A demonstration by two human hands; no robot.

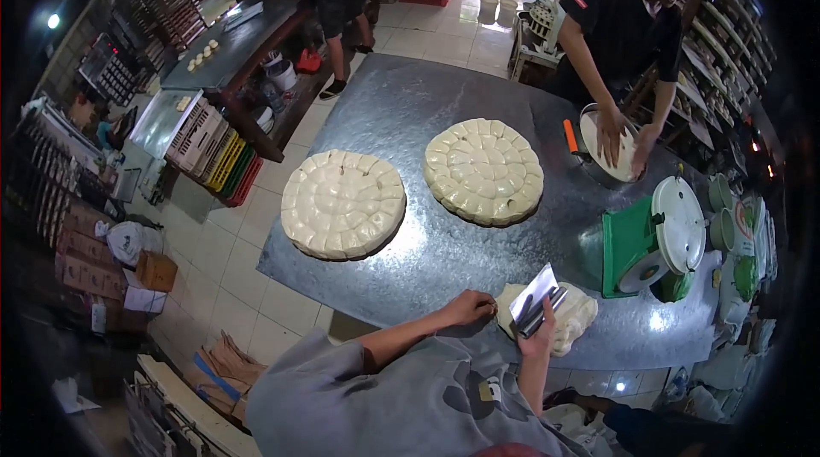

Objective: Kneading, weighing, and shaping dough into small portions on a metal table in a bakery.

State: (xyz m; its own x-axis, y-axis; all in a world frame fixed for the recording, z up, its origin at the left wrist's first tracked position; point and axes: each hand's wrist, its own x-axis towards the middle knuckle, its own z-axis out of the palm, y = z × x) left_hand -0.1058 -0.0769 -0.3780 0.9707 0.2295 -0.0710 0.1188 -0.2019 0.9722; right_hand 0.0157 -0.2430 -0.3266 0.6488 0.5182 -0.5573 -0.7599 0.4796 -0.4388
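Note:
In my right hand (538,336) is a metal dough scraper (531,299), gripped by its rolled handle with the flat blade tilted up. It is above a lump of pale dough (576,320) lying at the table's near edge. My left hand (470,307) is closed, knuckles up, by the left edge of that lump; whether dough is between its fingers is hidden. Farther in lie two large round slabs of dough, a left slab (342,203) and a right slab (483,171), both scored into pieces. To the right of the lump stands a green scale (628,243) with a round white pan (679,222).
Across the metal table (393,107), a co-worker (619,38) presses both hands into a bowl (589,128) of pale dough; an orange handle (570,136) is beside it. Green bowls (722,231) stand right of the scale. Stacked crates (213,149) and another worktable (231,47) are at left.

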